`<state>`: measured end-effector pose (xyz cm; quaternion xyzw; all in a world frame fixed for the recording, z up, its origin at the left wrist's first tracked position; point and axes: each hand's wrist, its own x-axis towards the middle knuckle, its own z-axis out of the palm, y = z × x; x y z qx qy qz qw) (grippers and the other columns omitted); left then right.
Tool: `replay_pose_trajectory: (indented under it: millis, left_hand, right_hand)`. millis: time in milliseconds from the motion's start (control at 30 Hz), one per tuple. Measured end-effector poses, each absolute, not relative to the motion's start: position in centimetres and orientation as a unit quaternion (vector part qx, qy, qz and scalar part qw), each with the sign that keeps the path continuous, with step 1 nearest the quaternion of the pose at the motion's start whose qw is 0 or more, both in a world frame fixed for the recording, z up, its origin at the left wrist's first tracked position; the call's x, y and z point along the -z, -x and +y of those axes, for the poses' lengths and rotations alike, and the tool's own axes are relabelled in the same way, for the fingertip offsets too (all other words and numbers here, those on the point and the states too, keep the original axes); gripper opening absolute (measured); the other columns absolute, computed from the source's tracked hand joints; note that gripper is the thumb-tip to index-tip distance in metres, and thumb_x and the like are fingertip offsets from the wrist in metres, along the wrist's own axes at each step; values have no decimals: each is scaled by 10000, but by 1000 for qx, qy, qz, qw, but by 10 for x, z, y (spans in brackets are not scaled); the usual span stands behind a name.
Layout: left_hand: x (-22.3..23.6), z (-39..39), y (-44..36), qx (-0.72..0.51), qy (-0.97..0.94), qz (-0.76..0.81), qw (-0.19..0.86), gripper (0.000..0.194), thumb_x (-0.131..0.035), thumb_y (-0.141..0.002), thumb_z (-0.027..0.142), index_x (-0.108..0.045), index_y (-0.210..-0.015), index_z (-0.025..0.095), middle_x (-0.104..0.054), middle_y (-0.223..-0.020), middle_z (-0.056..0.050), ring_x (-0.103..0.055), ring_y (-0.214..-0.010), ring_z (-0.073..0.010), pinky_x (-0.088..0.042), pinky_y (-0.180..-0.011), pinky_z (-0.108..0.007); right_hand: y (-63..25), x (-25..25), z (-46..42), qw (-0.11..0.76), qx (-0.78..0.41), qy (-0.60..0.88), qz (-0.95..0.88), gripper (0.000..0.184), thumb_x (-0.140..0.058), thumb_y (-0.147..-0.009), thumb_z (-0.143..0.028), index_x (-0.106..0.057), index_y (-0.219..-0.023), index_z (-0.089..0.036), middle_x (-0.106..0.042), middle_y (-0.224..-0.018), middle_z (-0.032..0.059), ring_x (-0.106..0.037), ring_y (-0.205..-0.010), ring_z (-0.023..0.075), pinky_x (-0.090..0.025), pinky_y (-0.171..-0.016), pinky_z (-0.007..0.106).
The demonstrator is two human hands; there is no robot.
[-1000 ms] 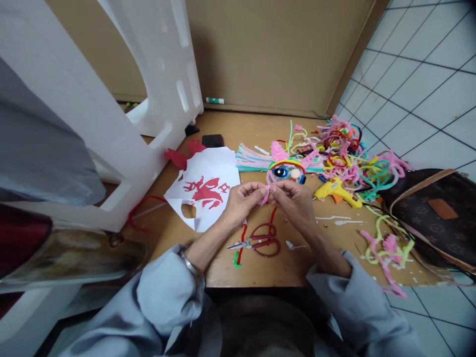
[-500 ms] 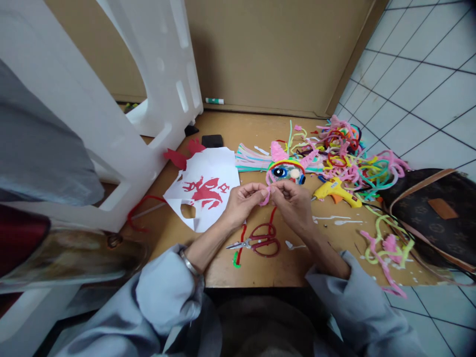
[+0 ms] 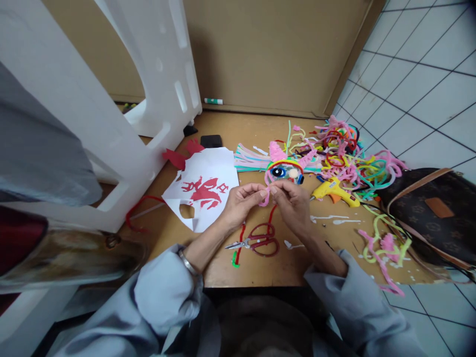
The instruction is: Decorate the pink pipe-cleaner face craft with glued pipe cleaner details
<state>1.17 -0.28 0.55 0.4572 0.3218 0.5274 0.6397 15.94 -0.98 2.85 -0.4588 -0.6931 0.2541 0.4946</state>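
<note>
Between my two hands is a pink pipe cleaner (image 3: 264, 200), bent in a loop. My left hand (image 3: 245, 199) pinches it from the left, and my right hand (image 3: 292, 201) pinches it from the right, fingertips almost touching. Just beyond them lies a colourful pipe-cleaner figure (image 3: 285, 170) with a blue eye, pink ears and a yellow-red band; my fingers cover its lower edge. Red-handled scissors (image 3: 260, 240) lie partly open below my hands, over a red pipe cleaner (image 3: 241, 243) with a green end.
White paper (image 3: 223, 166) with red cut-out shapes lies left. A yellow glue gun (image 3: 334, 192), a heap of pipe cleaners (image 3: 344, 158) and a brown handbag (image 3: 435, 213) are right. A black phone-like object (image 3: 210, 141) sits at the back; a white plastic panel (image 3: 163, 99) stands left.
Both hands keep their pinch on the pink pipe cleaner almost without moving. The whole view has shifted very slightly.
</note>
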Motion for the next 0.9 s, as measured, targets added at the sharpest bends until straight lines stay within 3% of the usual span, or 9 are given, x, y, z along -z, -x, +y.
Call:
replay_pose_trajectory:
  millis: [433, 633, 767, 900]
  left_hand:
    - [-4, -3, -15, -534, -421, 309, 665, 396, -876, -626, 468, -702, -743, 132, -662, -657, -9, -568, -613, -98, -444, -639, -230]
    - [0, 7, -10, -564, -387, 344, 643, 409, -880, -607, 475, -702, -770, 144, -645, -621, 13, -523, -512, -74, -409, -526, -210]
    - [2, 14, -7, -628, -383, 339, 587, 366, -886, -603, 437, -714, -752, 150, -638, -630, 23, -540, -576, -66, -452, -617, -205]
    - [1, 12, -9, -614, -364, 339, 613, 399, -903, -572, 428, -697, -761, 142, -647, -645, 24, -559, -586, -66, -458, -600, -196]
  right_hand:
    - [-161, -25, -9, 502, -327, 438, -670, 243, -523, -926, -298, -627, -728, -204, -571, -631, -28, -506, -604, 117, -403, -604, 250]
    - [-163, -21, -6, 537, -253, 459, -660, 240, -494, -960, -347, -657, -860, -202, -605, -714, -12, -537, -647, 128, -423, -619, 262]
    - [-164, -20, -6, 542, -202, 451, -680, 271, -465, -976, -373, -678, -925, -213, -661, -791, 18, -595, -720, 157, -478, -687, 302]
    - [-159, -17, -11, 535, -143, 434, -711, 196, -514, -946, -330, -676, -960, -221, -718, -914, 47, -644, -839, 185, -521, -778, 336]
